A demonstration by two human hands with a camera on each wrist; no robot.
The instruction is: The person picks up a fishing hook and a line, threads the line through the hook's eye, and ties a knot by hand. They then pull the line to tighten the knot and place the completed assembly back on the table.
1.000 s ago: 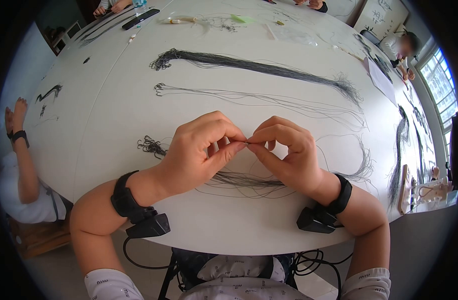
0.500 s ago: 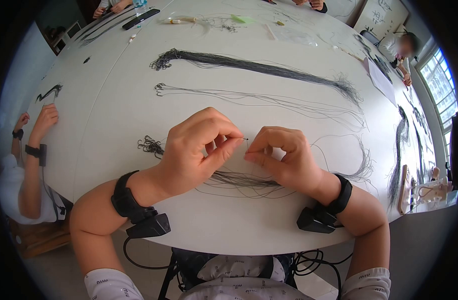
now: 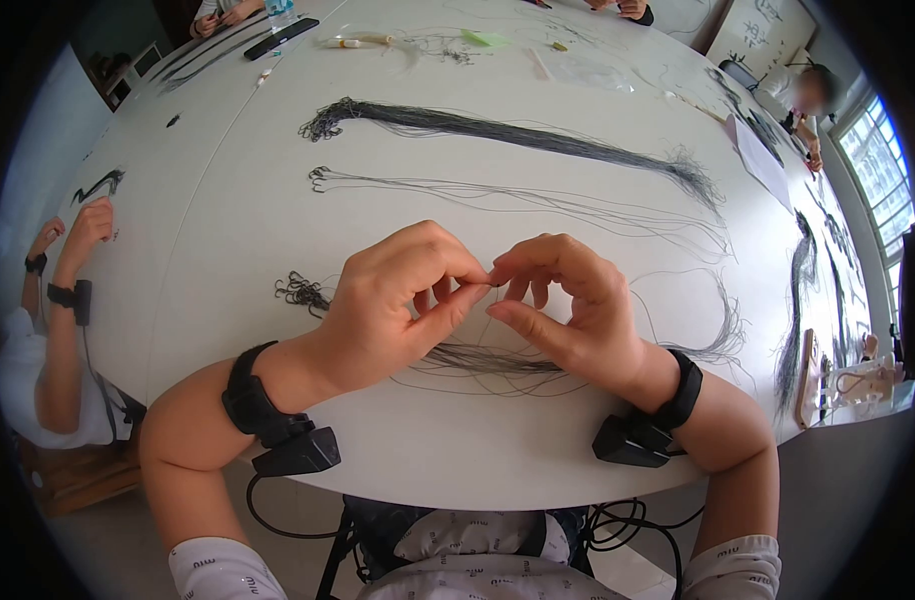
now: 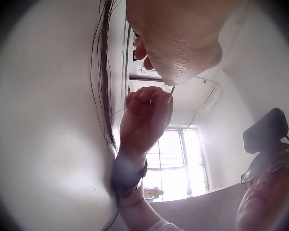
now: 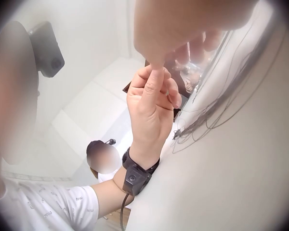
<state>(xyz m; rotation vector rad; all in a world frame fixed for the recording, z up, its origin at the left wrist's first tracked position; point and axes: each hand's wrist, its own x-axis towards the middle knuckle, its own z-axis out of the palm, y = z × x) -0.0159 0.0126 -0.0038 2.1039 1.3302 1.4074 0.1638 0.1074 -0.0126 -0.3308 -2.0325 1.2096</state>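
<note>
My left hand (image 3: 393, 295) pinches a fish hook between thumb and index finger; only its dark shank tip (image 3: 494, 283) shows past the fingertips. In the left wrist view a thin dark shaft (image 4: 172, 90) appears between the hands. The index fingertip of my right hand (image 3: 583, 305) is right at that tip, while its thumb stands apart below. Under both hands lies a bundle of dark lines (image 3: 488, 358), with a cluster of hooks (image 3: 303, 291) at its left end.
Farther off lie a few hooked lines (image 3: 478, 188) and a thick bundle of lines with hooks (image 3: 498, 130). A paper sheet (image 3: 761, 165) and another bundle (image 3: 800, 290) lie to the right. Other people sit around the white table (image 3: 458, 470).
The right hand's thumb and index finger, close together half a second ago, have spread apart, with the index finger back up at the hook's tip. The left hand keeps its pinch.
</note>
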